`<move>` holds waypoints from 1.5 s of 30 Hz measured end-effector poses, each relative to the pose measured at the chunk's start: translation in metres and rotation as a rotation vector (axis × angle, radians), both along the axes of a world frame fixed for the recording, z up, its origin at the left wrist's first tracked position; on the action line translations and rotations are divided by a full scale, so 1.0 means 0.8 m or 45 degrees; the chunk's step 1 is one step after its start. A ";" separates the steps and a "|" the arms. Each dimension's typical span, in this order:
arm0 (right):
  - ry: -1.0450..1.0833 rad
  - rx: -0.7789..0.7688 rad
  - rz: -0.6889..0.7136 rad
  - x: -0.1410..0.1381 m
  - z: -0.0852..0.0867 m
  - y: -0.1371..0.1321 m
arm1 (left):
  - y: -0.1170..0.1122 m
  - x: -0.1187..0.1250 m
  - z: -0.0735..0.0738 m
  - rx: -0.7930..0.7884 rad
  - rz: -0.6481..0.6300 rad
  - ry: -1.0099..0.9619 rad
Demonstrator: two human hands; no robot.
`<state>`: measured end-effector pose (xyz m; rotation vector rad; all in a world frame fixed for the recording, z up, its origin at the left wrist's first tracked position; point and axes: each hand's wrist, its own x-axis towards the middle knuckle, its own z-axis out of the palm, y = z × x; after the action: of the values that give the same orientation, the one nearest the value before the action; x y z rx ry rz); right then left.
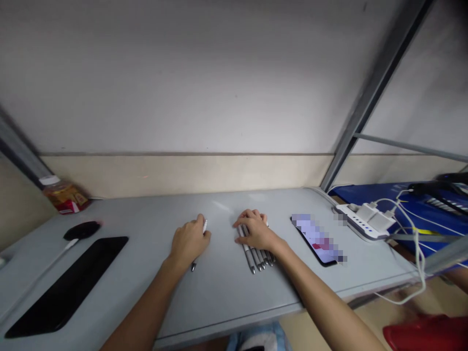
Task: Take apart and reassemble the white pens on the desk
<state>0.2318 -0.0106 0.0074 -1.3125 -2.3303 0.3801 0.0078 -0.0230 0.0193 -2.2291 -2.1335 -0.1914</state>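
Note:
My left hand (190, 238) is closed around a pen, whose white end (205, 225) sticks up past the fingers and whose dark tip (193, 266) shows below the hand. To its right, my right hand (255, 230) curls over a row of several grey-and-white pens (258, 258) lying side by side on the grey desk (219, 292). Its thumb and index finger reach the left edge of the row. The pens' dark tips point toward the near edge, while their upper parts are mostly hidden under the hand.
A lit phone (317, 241) lies right of the pens, before a white power strip (361, 222) with plugs and cables. On the left are a long black mat (69, 285), a black mouse-like object (82, 230) with a white cable, and a bottle (66, 195). Metal posts (373, 97) flank the desk.

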 end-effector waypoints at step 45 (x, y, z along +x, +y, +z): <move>0.699 -0.158 0.028 0.000 0.013 0.004 | 0.001 0.007 -0.003 0.143 -0.574 -0.639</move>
<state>0.2317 -0.0078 0.0179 -1.0650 -1.8815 0.7924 0.0134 -0.0223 0.0169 -2.7769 -1.6805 -0.9513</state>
